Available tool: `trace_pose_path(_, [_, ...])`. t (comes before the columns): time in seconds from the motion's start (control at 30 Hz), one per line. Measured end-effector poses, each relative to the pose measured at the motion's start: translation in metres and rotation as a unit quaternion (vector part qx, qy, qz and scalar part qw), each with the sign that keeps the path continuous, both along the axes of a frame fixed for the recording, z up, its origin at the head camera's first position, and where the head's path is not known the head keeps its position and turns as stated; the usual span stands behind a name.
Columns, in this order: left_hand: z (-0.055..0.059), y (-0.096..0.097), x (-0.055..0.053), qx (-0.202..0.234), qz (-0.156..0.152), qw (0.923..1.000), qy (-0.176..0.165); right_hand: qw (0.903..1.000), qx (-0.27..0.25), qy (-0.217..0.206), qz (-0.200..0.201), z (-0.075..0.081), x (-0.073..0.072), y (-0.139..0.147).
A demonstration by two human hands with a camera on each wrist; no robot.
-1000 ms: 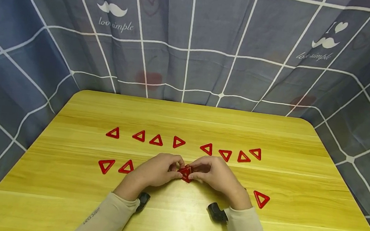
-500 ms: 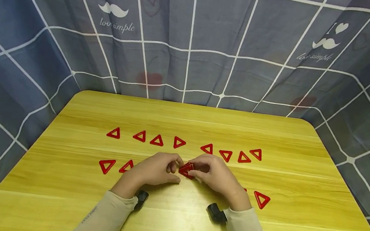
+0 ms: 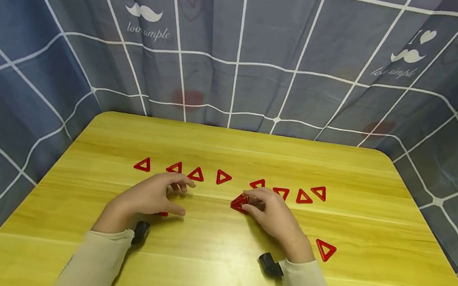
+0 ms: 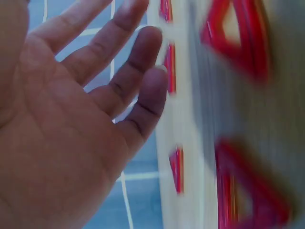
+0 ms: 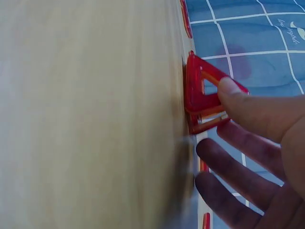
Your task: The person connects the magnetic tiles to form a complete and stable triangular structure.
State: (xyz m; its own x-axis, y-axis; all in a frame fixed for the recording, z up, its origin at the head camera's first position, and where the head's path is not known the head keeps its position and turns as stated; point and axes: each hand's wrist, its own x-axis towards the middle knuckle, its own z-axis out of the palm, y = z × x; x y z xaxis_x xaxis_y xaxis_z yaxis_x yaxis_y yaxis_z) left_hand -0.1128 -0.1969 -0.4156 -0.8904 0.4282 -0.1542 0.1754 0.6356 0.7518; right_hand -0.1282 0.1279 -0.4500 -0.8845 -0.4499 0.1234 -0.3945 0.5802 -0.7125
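My right hand (image 3: 273,215) pinches a cluster of red triangle frames (image 3: 239,203) between thumb and forefinger. In the right wrist view the held triangles (image 5: 193,88) lean against each other at angles, low over the tabletop, with the other fingers loosely spread. My left hand (image 3: 148,195) holds nothing. It hovers over the left part of the table, fingers and thumb apart, and mostly hides a red triangle (image 3: 163,214) beneath it. Blurred in the left wrist view, two loose triangles (image 4: 261,52) lie beside the palm.
Several red triangle frames (image 3: 219,177) lie spaced in a row across the back of the yellow wooden table (image 3: 207,271). Another triangle (image 3: 321,249) lies right of my right wrist. A grey checked curtain (image 3: 202,75) hangs behind and at both sides.
My left hand has let go of the red triangles and moved left, over the loose ones there. My right hand keeps its pinch and has shifted slightly right and away from me.
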Motion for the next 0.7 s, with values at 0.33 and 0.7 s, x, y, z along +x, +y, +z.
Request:
trace_pose_path(0.33, [-0.008, -0.046, 0.003, -0.015, 0.013, 0.9994, -0.03, 0.9989, 0.018, 0.004, -0.043, -0.003, -0.001, 0.003])
trace_pose_path(0.7, [-0.014, -0.059, 0.004, -0.024, 0.009, 0.9981, -0.056, 0.9989, -0.003, -0.024, -0.04, 0.009, 0.0, 0.013])
